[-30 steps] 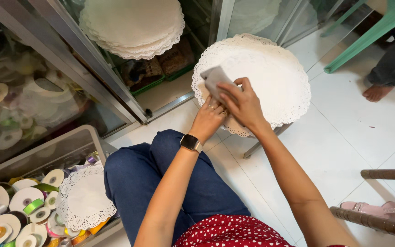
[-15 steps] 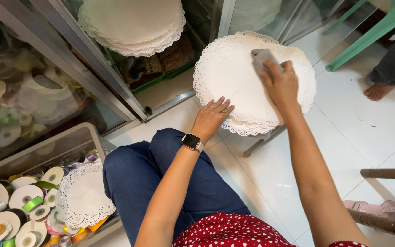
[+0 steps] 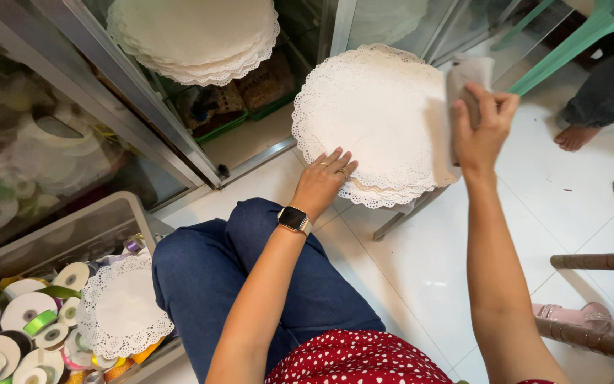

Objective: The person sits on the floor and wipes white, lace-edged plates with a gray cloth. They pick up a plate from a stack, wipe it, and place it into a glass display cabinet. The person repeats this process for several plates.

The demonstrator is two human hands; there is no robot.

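Observation:
A stack of round white lace doilies [image 3: 374, 114] lies on a small stool in front of me. My left hand [image 3: 321, 181], with a watch on its wrist, rests flat on the near left edge of the stack, fingers spread. My right hand [image 3: 481, 128] is raised over the right edge of the stack and grips a folded grey-white cloth [image 3: 467, 71], which sticks up above the fingers. My knees in blue jeans [image 3: 250, 284] are below.
A glass display cabinet [image 3: 143, 121] with another doily pile [image 3: 193, 35] stands at the left. A bin of ribbon spools [image 3: 23, 320] holds a small doily [image 3: 122, 313]. A green chair [image 3: 577, 35] and another person's bare foot [image 3: 577, 135] are at right, wooden chair rungs [image 3: 598, 299] lower right.
My right hand has carried the cloth from the stack's near left part across to its right edge. My left hand let go of the cloth and settled flat on the doily rim.

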